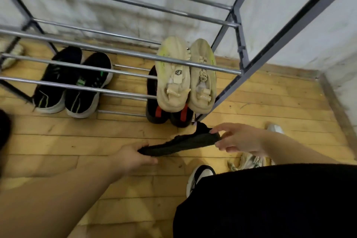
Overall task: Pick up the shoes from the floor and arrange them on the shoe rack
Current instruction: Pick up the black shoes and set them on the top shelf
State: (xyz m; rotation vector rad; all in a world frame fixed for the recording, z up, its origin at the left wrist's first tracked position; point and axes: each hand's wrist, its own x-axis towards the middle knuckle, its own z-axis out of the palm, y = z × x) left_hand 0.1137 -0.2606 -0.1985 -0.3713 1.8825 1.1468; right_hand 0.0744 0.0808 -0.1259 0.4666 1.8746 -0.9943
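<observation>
A dark knit shoe [181, 144] hangs just above the wooden floor in front of the metal shoe rack [119, 52]. My left hand [133, 157] grips its toe end and my right hand [237, 139] pinches its heel end. On the rack's right side a beige pair [186, 75] rests on a middle shelf, above a black pair with red heel tabs [166, 114] on the lowest bars. A black pair with green marks [73, 83] sits at the left on the lowest bars.
A light printed shoe [251, 161] lies on the floor under my right forearm, and a white one [275, 128] behind it. A black-and-white shoe [199, 177] shows beside my black clothing. Walls close the corner at right. A pale shoe [11, 54] lies at far left.
</observation>
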